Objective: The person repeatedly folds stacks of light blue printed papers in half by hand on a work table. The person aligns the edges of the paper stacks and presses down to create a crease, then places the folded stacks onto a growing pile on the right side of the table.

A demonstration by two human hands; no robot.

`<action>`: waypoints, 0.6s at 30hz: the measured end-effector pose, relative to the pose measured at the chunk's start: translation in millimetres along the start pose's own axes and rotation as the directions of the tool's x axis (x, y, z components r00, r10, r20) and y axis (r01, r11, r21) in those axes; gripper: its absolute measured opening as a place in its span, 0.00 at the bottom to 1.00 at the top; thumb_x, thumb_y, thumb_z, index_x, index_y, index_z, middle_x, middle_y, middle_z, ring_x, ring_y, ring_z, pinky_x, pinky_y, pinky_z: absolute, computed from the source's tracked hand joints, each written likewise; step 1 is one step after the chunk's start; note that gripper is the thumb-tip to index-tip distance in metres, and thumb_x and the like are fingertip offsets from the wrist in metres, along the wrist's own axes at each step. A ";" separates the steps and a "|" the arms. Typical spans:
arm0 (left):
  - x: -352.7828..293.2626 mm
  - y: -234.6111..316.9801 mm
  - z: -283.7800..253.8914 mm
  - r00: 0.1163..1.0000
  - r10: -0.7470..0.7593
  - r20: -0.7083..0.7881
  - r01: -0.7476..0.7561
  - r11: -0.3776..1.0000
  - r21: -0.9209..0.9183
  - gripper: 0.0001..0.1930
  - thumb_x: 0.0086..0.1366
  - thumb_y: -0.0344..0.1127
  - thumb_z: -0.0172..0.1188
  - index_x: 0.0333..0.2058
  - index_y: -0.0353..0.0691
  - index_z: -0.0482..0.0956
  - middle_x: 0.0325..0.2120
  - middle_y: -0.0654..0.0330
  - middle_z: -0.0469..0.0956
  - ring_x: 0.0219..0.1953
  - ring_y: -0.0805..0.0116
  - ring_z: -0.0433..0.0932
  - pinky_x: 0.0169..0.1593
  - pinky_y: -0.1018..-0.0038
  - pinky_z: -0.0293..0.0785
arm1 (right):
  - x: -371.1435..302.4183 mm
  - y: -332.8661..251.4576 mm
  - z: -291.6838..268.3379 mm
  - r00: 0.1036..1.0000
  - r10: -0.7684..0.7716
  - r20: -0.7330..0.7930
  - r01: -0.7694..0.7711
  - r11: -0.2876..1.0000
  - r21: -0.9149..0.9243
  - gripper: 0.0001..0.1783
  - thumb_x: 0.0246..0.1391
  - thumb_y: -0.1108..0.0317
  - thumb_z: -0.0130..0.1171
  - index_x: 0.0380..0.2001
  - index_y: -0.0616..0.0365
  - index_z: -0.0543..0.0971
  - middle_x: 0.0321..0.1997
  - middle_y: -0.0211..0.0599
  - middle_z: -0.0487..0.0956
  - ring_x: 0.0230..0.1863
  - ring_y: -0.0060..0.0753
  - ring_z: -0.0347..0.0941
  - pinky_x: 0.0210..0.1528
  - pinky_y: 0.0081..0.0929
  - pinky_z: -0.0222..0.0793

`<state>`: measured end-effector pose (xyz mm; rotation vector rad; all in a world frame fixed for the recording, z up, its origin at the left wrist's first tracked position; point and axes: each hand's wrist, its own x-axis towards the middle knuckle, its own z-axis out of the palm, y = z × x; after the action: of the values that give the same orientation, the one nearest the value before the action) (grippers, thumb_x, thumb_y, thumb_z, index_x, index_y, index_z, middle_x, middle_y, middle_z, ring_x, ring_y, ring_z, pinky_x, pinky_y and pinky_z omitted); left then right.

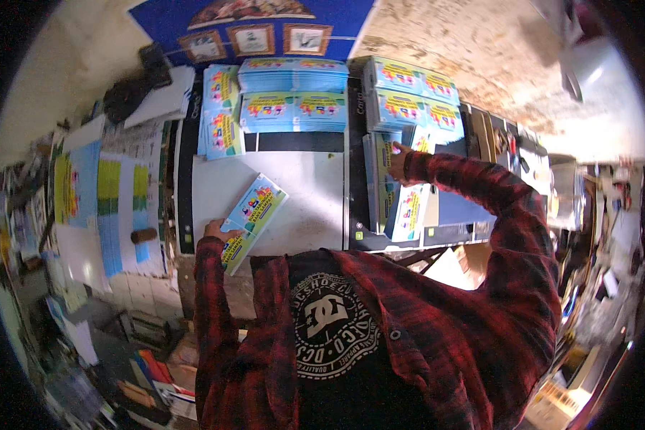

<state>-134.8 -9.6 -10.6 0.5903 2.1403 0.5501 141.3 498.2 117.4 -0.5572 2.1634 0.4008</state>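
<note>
My left hand (218, 231) is closed on the lower left edge of a long printed strip (258, 208), blue, white and yellow-green with colourful pictures. The strip lies slanted over a white board (304, 190), its lower end past the board's front edge. At the right, my right hand (398, 165) has its fingers bent at the left edge of another such strip (409, 211), which sits slightly turned on a pile of strips (382, 190). My fingertips there are partly hidden.
Stacks of matching strips (294, 107) stand behind the white board, with more stacks (412, 97) at the back right. Further printed sheets (79, 183) lie on the left table beside a brown cylindrical object (144, 235). A blue poster (258, 29) hangs at the back.
</note>
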 end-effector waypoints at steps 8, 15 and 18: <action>-163.5 -19.1 55.5 0.885 -0.194 -0.423 0.155 0.980 -0.126 0.29 0.42 0.55 0.72 0.36 0.37 0.82 0.29 0.53 0.82 0.32 0.57 0.82 0.39 0.61 0.76 | 91.3 -11.4 45.6 0.991 -0.105 -0.077 0.111 0.991 0.077 0.07 0.46 0.56 0.55 0.26 0.40 0.81 0.29 0.24 0.80 0.46 0.33 0.72 0.62 0.58 0.45; -229.9 31.3 45.2 0.881 -0.199 -0.429 0.108 0.968 -0.227 0.29 0.45 0.55 0.70 0.39 0.36 0.82 0.31 0.52 0.83 0.35 0.59 0.82 0.41 0.64 0.76 | 83.5 -17.5 49.3 0.974 0.018 -0.226 -0.048 0.991 -0.125 0.14 0.50 0.50 0.51 0.31 0.41 0.82 0.52 0.32 0.73 0.60 0.41 0.61 0.66 0.60 0.38; -210.8 44.4 24.5 0.886 -0.146 -0.440 0.114 0.989 -0.099 0.28 0.45 0.54 0.71 0.37 0.36 0.82 0.30 0.52 0.83 0.33 0.59 0.83 0.39 0.64 0.76 | 69.2 -25.7 29.8 0.974 0.083 -0.210 -0.073 0.996 0.054 0.14 0.49 0.50 0.53 0.33 0.41 0.82 0.54 0.33 0.72 0.63 0.42 0.58 0.67 0.63 0.33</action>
<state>9.9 -92.5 127.9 0.2920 2.5567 0.7389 136.6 472.9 42.1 -0.5095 2.3995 0.3454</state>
